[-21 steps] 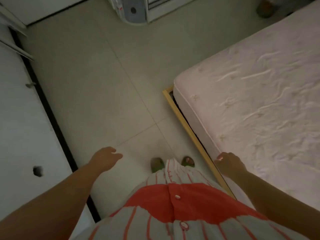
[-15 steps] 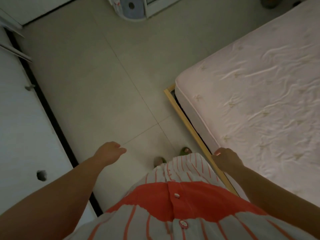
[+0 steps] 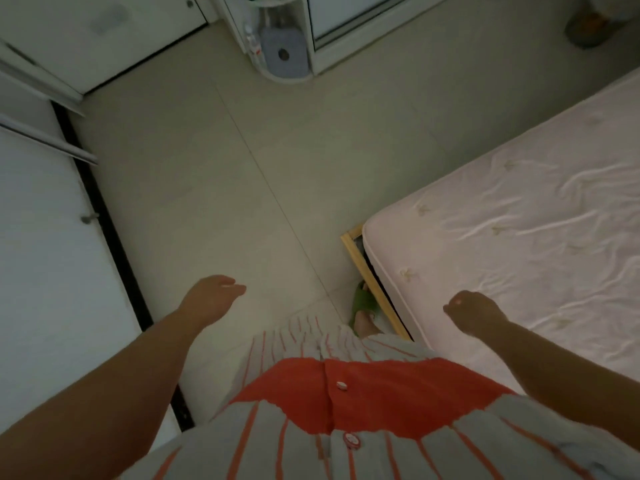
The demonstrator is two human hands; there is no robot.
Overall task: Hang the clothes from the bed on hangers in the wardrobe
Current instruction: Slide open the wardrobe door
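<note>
The bed [image 3: 519, 244] with a wrinkled pale pink mattress fills the right side; no clothes lie on the part I see. The white wardrobe [image 3: 45, 258] runs along the left, its doors closed, with a small knob [image 3: 87, 219]. My left hand [image 3: 213, 297] hangs over the floor between wardrobe and bed, fingers relaxed and holding nothing. Above the mattress's near corner is my right hand [image 3: 472, 311], fingers loosely curled, nothing in it. No hangers are in view.
A wooden bed frame edge [image 3: 374, 285] juts out beside my green slipper [image 3: 363, 303]. A white corner shelf with a grey device [image 3: 284, 51] stands at the far wall. Beige tiled floor [image 3: 225, 174] lies between wardrobe and bed.
The view has tilted up and shifted, showing more of the far wall. My right hand has moved from the bed frame's edge to over the mattress corner. Both hands stay without a hold.
</note>
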